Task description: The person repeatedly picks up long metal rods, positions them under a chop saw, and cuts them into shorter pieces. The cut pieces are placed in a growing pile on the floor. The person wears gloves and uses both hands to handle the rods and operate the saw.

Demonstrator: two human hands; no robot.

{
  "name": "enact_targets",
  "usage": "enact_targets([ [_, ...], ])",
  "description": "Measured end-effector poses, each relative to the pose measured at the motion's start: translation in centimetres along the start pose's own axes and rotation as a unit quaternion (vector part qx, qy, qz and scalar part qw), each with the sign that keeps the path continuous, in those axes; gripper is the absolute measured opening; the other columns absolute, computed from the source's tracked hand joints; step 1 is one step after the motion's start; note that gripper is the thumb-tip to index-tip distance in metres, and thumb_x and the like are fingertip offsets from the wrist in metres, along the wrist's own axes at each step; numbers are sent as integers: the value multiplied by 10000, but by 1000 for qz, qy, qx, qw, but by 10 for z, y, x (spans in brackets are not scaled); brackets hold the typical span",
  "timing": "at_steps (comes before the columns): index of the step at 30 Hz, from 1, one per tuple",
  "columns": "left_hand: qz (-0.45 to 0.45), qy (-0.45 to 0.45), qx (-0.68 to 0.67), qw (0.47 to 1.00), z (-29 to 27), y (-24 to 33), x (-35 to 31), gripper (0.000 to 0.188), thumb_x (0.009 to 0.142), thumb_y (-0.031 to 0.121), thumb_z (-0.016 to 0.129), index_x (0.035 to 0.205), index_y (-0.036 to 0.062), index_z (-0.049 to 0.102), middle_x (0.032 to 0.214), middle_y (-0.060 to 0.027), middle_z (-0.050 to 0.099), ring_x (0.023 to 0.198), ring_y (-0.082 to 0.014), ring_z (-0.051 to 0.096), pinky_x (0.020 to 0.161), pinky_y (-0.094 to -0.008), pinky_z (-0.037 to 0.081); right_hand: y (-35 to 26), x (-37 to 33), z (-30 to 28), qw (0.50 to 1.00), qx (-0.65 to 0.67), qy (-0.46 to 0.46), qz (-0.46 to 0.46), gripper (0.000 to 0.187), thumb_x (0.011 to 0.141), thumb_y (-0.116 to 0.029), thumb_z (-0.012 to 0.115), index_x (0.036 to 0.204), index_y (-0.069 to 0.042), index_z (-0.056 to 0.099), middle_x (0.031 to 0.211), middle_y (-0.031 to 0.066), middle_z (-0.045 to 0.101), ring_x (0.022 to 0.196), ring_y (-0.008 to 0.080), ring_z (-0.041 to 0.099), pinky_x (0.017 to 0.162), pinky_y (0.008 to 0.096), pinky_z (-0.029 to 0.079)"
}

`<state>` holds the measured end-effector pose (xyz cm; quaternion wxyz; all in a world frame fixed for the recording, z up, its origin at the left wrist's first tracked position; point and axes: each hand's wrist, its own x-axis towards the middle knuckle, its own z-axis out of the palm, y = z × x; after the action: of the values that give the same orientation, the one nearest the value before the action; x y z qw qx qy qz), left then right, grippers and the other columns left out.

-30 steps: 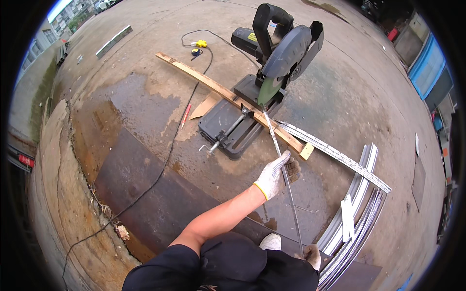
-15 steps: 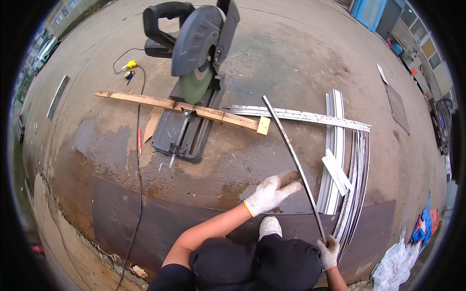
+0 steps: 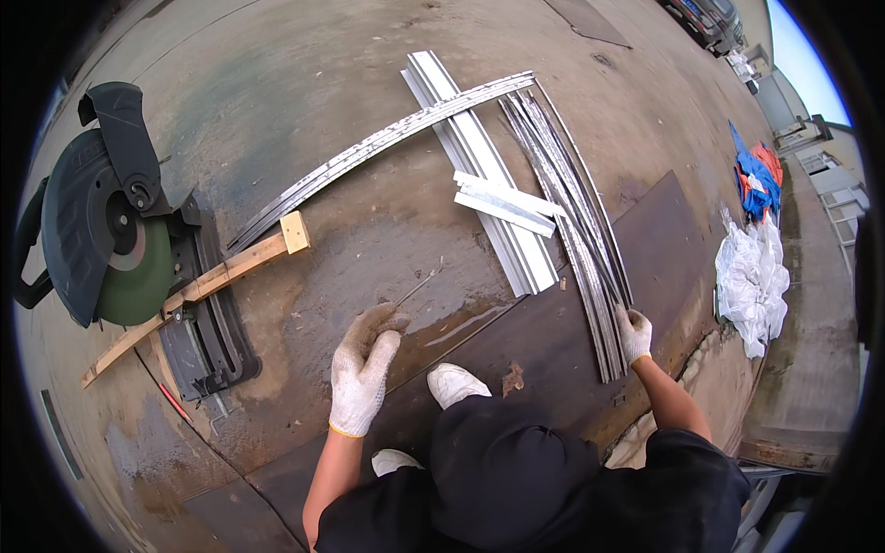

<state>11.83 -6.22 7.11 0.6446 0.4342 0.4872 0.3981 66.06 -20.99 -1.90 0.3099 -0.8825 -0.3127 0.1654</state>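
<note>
Strips (image 3: 595, 304), thin metal, lie right of centre in frame; right hand (image 3: 634, 335) at their lower end, fingers' grip unclear. Left hand (image 3: 359, 375), lower centre, fingers spread from thumb. Saw (image 3: 78, 226) at left.

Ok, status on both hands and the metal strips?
Left hand open, nothing seen in it. Right hand at metal strips' near end, grip unclear. Short white pieces lie across white profile.

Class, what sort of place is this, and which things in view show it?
Probably an outdoor work yard for cutting metal: a disc saw stands on bare ground, long metal strips lie by the right hand, and a vehicle shows beyond.
</note>
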Motion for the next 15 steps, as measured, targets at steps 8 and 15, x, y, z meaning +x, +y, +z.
enact_targets([
  [8, -60, -21, 15, 998, 11, -6, 14, 351, 979, 69, 574, 1312, -45, 577, 1161, -147, 706, 1099, -197, 649, 1001, -323, 476, -2, 102, 67, 993, -109, 49, -7, 541, 935, -443, 709, 1010, 93, 707, 895, 198, 744, 838, 222, 707, 797, 328, 529],
  [15, -89, 11, 49, 995, 6, -17, 20, 373, 999, 150, 586, 1315, -48, 571, 1151, -149, 705, 1091, -203, 649, 1000, -321, 465, -29, 156, 116, 885, -426, 76, -172, 472, 952, -484, 594, 1195, -80, 615, 1160, 213, 623, 1070, 395, 617, 849, 518, 509],
])
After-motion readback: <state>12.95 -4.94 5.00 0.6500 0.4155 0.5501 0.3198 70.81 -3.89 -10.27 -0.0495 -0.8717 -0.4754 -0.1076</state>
